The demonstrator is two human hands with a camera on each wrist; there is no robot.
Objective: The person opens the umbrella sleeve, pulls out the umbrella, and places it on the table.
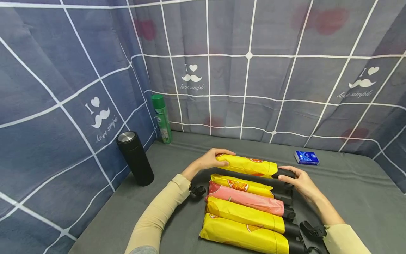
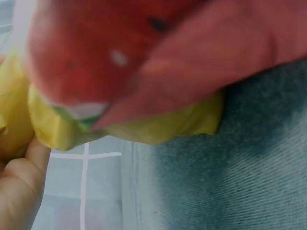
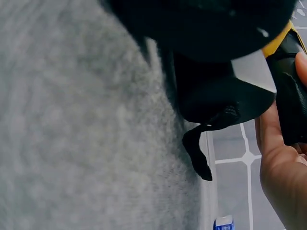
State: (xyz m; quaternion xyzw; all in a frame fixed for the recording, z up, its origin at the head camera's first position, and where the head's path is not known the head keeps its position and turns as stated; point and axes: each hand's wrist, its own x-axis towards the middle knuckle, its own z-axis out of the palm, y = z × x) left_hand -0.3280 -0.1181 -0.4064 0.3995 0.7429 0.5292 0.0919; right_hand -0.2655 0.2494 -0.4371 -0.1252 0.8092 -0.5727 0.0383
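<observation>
A folded umbrella in a yellow sleeve with orange-slice prints (image 1: 247, 165) lies between my two hands, at the far end of a row. My left hand (image 1: 210, 159) grips its sleeved left end, thumb on the near side. My right hand (image 1: 301, 180) holds its black handle (image 3: 290, 96) between thumb and fingers. Nearer to me lie another yellow umbrella (image 1: 242, 184), a pink watermelon-print umbrella (image 1: 245, 198) and two more yellow ones, the nearest umbrella (image 1: 244, 234) at the bottom edge. Their black handles all point right. A dark wrist strap (image 3: 196, 151) hangs from one handle in the right wrist view.
On the grey cloth-covered surface (image 1: 177, 151), a black flask (image 1: 135, 160) stands at the left, with a green spray can (image 1: 162, 120) behind it in the corner. A small blue packet (image 1: 306, 157) lies at the back right. Checked curtains (image 1: 228, 77) enclose the back and sides.
</observation>
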